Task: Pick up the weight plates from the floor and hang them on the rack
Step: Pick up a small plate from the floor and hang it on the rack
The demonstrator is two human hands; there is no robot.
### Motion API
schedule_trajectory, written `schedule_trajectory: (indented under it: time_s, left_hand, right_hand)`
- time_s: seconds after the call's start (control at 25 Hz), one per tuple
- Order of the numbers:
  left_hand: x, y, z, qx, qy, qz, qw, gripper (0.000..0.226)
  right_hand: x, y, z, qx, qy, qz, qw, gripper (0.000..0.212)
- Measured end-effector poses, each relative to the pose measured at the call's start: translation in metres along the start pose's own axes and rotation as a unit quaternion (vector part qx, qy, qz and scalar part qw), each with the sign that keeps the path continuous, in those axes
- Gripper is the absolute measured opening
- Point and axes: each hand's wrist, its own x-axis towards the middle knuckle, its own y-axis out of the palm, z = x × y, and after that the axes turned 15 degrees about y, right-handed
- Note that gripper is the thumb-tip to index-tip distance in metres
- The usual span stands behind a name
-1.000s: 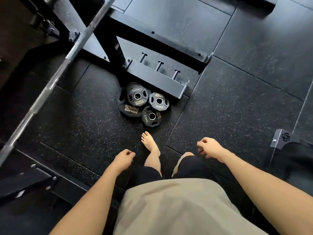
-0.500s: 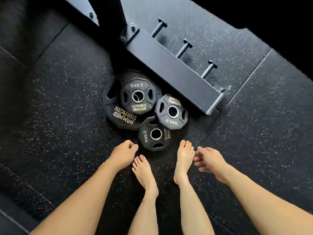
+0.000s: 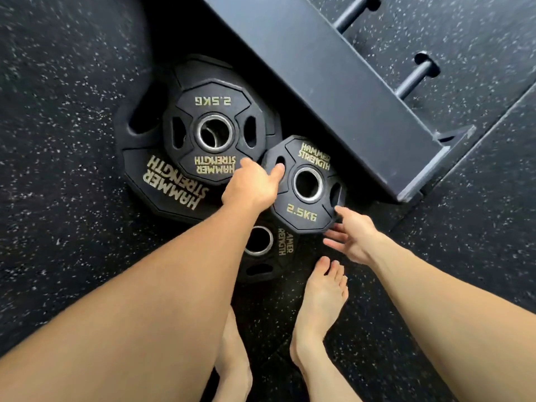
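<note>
Several black Hammer Strength weight plates lie on the floor beside the rack's base beam (image 3: 333,82). A large plate (image 3: 162,184) carries a 2.5 kg plate (image 3: 213,101) on top. To their right is a second 2.5 kg plate (image 3: 301,216). My left hand (image 3: 251,187) grips its left edge, thumb on its face by a slot, fingers hidden under it. My right hand (image 3: 353,239) is open, with fingertips touching the plate's lower right edge. A third small plate (image 3: 261,271) lies partly under my left forearm and this plate.
Two bare metal pegs (image 3: 412,79) (image 3: 351,13) stick out from the far side of the beam. My bare feet (image 3: 322,297) stand just below the plates on speckled black rubber flooring (image 3: 72,82). A floor tile seam runs at the right.
I have bent down much closer to the plates. Both hands moved from beside my feet up to the right 2.5 kg plate, and the left hand took hold of its edge.
</note>
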Motion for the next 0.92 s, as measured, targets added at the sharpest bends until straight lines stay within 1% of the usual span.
schedule_trajectory:
  time_s: [0.08, 0.2, 0.24, 0.32, 0.4, 0.48, 0.56, 0.6, 0.72, 0.8, 0.92]
  left_hand:
    - [0.009, 0.005, -0.004, 0.052, -0.022, -0.008, 0.998, 0.062]
    - [0.017, 0.009, -0.006, 0.150, 0.016, 0.001, 0.989, 0.043]
    - [0.017, 0.006, -0.005, 0.163, 0.030, 0.013, 0.986, 0.039]
    - [0.017, 0.001, -0.001, 0.159, 0.039, 0.044, 0.985, 0.040]
    - [0.003, -0.006, 0.007, 0.123, 0.027, 0.074, 0.989, 0.044]
    - [-0.024, -0.012, 0.019, 0.087, 0.004, 0.091, 0.992, 0.045]
    - [-0.061, -0.022, 0.033, 0.062, -0.020, 0.088, 0.994, 0.044]
    - [-0.079, -0.028, 0.038, 0.042, -0.034, 0.075, 0.996, 0.045]
    - [-0.145, -0.063, 0.032, -0.060, -0.065, 0.009, 0.996, 0.040]
    - [-0.190, -0.097, 0.013, -0.109, -0.064, -0.034, 0.991, 0.035]
    - [-0.257, -0.152, -0.018, -0.185, -0.041, -0.057, 0.980, 0.035]
  right_hand:
    - [0.007, 0.006, 0.007, 0.023, 0.003, 0.018, 1.000, 0.028]
    - [0.012, 0.007, 0.015, 0.003, 0.005, 0.026, 1.000, 0.025]
    - [0.013, 0.005, 0.015, -0.016, 0.007, 0.025, 1.000, 0.026]
    - [0.011, -0.002, 0.014, -0.056, 0.007, 0.022, 0.998, 0.028]
    - [-0.001, -0.010, 0.007, -0.084, 0.004, 0.021, 0.996, 0.030]
    - [-0.022, -0.018, -0.004, -0.113, -0.016, 0.018, 0.993, 0.042]
    - [-0.053, -0.020, -0.018, -0.150, -0.041, 0.014, 0.988, 0.053]
    - [-0.069, -0.020, -0.024, -0.170, -0.056, 0.019, 0.984, 0.051]
    - [-0.142, -0.022, -0.042, -0.177, -0.103, 0.055, 0.977, 0.032]
    - [-0.200, -0.026, -0.053, -0.166, -0.140, 0.072, 0.974, 0.027]
    - [-0.289, -0.040, -0.069, -0.158, -0.191, 0.094, 0.964, 0.019]
